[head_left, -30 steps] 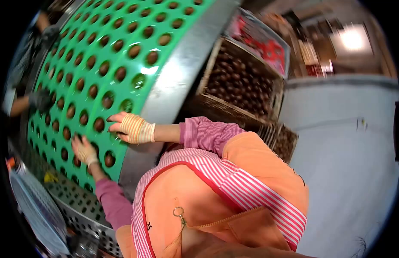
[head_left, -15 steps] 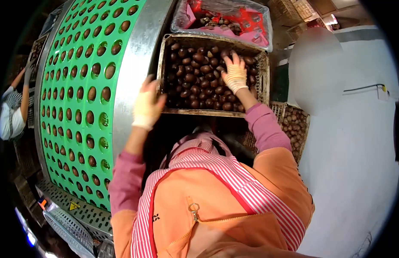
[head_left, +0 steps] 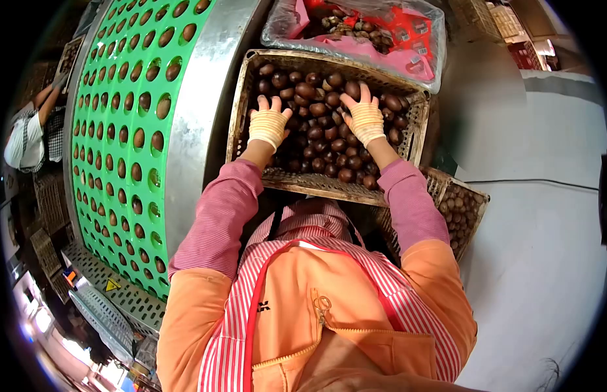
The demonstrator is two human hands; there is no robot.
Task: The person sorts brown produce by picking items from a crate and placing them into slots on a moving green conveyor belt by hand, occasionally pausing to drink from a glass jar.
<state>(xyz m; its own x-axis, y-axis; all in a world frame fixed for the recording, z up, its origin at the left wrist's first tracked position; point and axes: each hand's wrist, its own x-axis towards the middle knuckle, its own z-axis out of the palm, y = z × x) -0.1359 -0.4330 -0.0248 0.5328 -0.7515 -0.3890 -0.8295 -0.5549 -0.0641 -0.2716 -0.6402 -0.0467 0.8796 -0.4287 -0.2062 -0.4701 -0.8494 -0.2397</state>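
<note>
A shallow crate full of brown, egg-like round items lies in front of me. My left hand, in a cream fingerless wrap, rests on the items at the crate's left side, fingers spread. On the right, my right hand lies on the items in a similar wrap, its fingers apart too. Neither hand is closed round an item, though some fingertips are partly among them. Left of the crate, a green panel carries rows of similar items in its holes; a few holes near its right edge look empty.
A metal rim runs between panel and crate. Behind the crate is a plastic-lined bin with red and pink packaging. A smaller crate of items sits at lower right. Another person is at far left, beyond the panel.
Both hands were over the green panel, then the right reached the crate while the left was blurred beside it. Now the left is in the crate too. The view has turned toward the crate.
</note>
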